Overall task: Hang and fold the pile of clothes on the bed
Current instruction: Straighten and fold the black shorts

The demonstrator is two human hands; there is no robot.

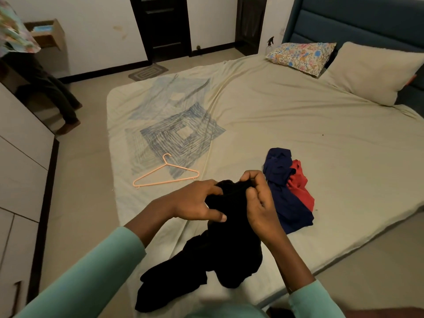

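Head view: black garment gripped between left hand and right hand (bunched).

A black garment hung bunched above the bed's near edge. A navy garment lay crumpled over a red one. A peach hanger lay flat, well apart.

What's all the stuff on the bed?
Crumpled black cloth garment: one, black, held over bed's near edge.
Navy blue cloth garment: one, navy, on bed, right.
Red cloth garment: one, red, against the navy one.
Peach plastic hanger: one, peach, on bed, left.
Floral pillow: one, multicoloured, by blue headboard.
Plain beige pillow: one, beige, beside floral pillow.
Cream bed sheet: one, cream with blue diamonds, covering bed.
Left hand: one, gripping black cloth garment.
Right hand: one, pinching black cloth garment.
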